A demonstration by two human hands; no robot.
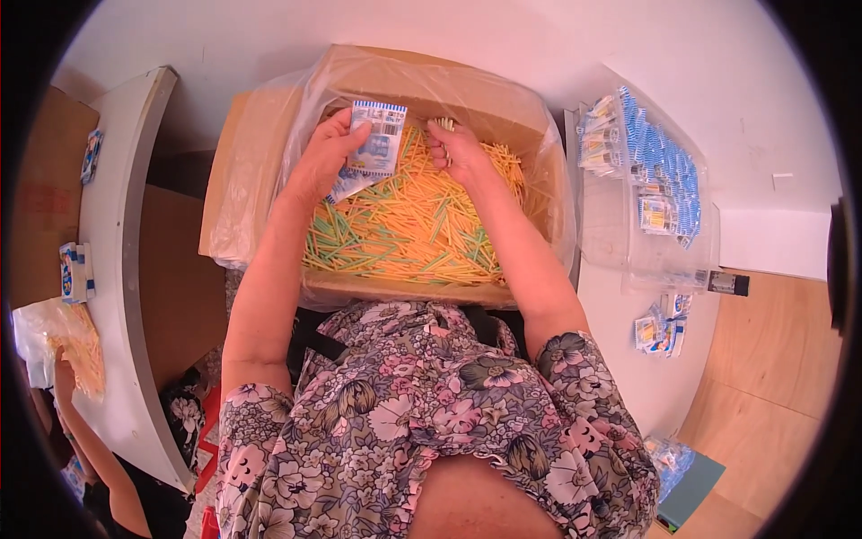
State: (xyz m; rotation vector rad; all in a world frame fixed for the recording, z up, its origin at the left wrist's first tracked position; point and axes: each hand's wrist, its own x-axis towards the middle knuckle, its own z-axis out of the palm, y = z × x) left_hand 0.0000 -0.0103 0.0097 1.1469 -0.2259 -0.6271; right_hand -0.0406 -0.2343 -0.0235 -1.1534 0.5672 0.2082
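Note:
My left hand [325,154] pinches a small blue-and-white printed packet [382,144] between thumb and fingers, held up over an open cardboard box. A second packet [352,184] sits just under the first, partly covered by it; whether my fingers grip it too, I cannot tell. Across from them, my right hand [460,153] is closed around a small bunch of thin pale sticks [444,123] whose ends poke out above the fingers. Loose thin sticks [404,242], mostly yellow-orange with some green, fill the box below both hands.
Clear plastic lines the cardboard box [377,292]. On the right table stands a clear bin [602,211] with rows of packets, and loose packets [663,328] lie nearer. At left, a co-worker's hand [65,373] reaches to a bag of sticks [81,346] beside a white table [117,269].

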